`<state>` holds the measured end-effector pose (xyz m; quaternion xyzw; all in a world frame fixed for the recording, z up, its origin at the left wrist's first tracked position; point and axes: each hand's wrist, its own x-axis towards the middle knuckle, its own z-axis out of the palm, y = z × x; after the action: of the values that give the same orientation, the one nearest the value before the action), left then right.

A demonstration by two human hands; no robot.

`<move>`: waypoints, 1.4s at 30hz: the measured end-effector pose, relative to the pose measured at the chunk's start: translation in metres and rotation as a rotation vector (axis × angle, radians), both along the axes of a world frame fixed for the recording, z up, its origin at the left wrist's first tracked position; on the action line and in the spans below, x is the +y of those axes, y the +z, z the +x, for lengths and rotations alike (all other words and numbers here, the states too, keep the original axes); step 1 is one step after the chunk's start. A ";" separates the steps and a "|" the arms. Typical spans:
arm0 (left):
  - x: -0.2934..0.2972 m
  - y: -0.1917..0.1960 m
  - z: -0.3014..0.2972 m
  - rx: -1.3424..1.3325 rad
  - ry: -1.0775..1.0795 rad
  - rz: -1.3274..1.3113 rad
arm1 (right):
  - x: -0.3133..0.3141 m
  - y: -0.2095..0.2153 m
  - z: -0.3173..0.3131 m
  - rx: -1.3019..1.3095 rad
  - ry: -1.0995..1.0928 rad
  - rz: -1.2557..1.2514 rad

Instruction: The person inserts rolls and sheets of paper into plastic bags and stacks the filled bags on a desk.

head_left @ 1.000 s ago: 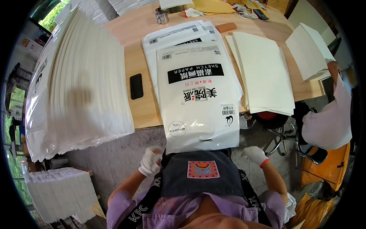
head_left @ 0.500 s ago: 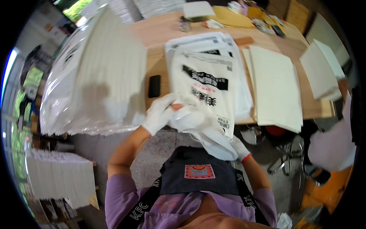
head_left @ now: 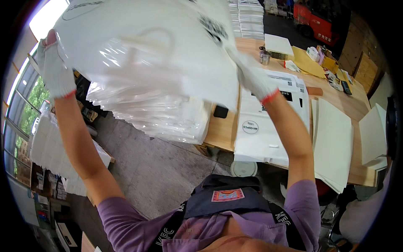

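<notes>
A large, flat, glossy white plastic pack with dark print is raised over the left side of the table. At its left edge my gloved left hand grips it, thumb on top. My gloved right hand, blurred, is closed at the pack's right edge, its fingertips partly hidden. Below the pack is a tall stack of similar shiny white packs. Right of that stack, flat printed white plastic bags lie on the wooden table, partly covered by my right forearm.
A black phone lies between the stack and the bags. White sheets are piled at the table's right. Beneath the table edge is a round pale lid. Paper stacks stand at the left, and a red forklift is far back.
Both hands have moved up and apart from the printed bag at the table's front edge. They now hold the large pack high on the left. The view has turned.
</notes>
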<state>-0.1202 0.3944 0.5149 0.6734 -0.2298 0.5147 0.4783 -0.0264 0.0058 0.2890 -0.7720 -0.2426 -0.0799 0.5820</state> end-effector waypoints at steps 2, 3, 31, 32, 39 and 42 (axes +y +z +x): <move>0.085 0.029 0.052 0.061 0.059 -0.187 | 0.039 0.057 0.011 0.291 0.173 0.433; 0.135 0.020 0.070 0.052 0.389 0.113 | 0.052 0.081 0.005 0.289 0.190 0.391; -0.292 -0.513 -0.059 1.363 -1.234 0.855 | -0.311 -0.325 -0.306 0.275 -1.139 -1.149; -0.311 -0.514 -0.053 1.267 -1.250 0.822 | -0.315 -0.322 -0.304 0.251 -1.081 -1.160; -0.497 -0.482 -0.044 1.462 -1.462 0.629 | -0.356 -0.283 -0.311 0.011 -0.996 -1.516; -0.561 -0.505 -0.036 1.843 -1.521 0.431 | -0.346 -0.228 -0.307 -0.137 -0.921 -1.480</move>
<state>-0.1564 -0.1662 0.0102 0.5457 -0.2209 -0.6184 0.5206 -0.3334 -0.3399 0.0610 -0.9663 0.0695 -0.1754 -0.1750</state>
